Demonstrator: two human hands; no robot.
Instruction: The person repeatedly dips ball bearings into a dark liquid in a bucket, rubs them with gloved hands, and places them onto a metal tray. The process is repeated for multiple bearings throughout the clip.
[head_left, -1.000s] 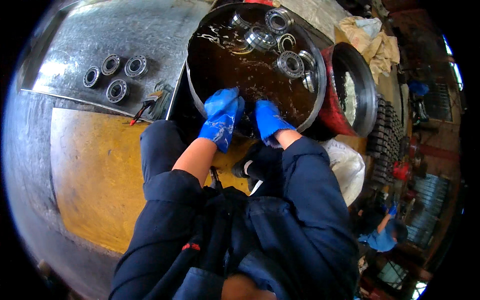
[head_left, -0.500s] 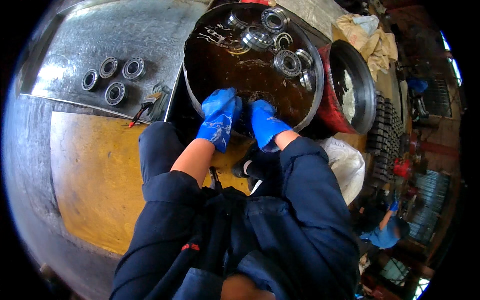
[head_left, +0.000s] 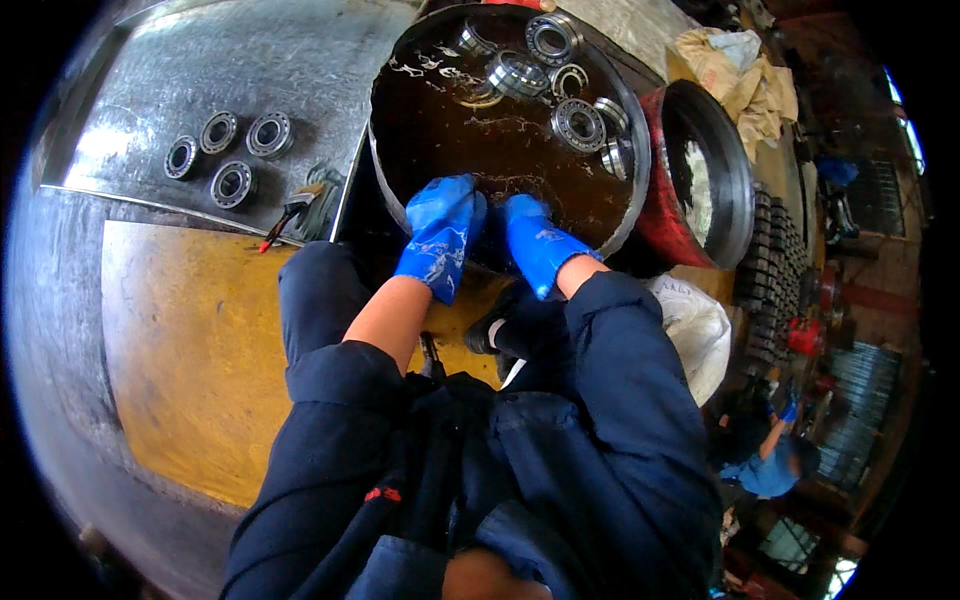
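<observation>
Both my hands wear blue rubber gloves and are close together at the near rim of a round metal drum [head_left: 374, 165] of dark brown liquid. My left hand [head_left: 442, 225] has its fingers curled downward, and my right hand [head_left: 535, 240] beside it is bent the same way. Whatever they grip is hidden beneath the gloves. Beyond them, at the drum's far right, lie several steel roller bearings, among them a bearing [head_left: 578, 125] facing up and a tilted bearing [head_left: 517, 76]. Pale foam [head_left: 432, 66] floats on the liquid.
Left of the drum, a metal tray [head_left: 250, 60] carries several bearings [head_left: 233, 185] and a paint brush [head_left: 292, 212]. A red drum [head_left: 664, 190] adjoins on the right, near a white sack [head_left: 697, 330]. Dark parts [head_left: 768, 270] stand in rows. Another person [head_left: 768, 472] works at far right.
Foam on the liquid has drifted and broken into smaller pieces, and the ripples near my gloves have shifted. My hands stay almost in place at the near rim.
</observation>
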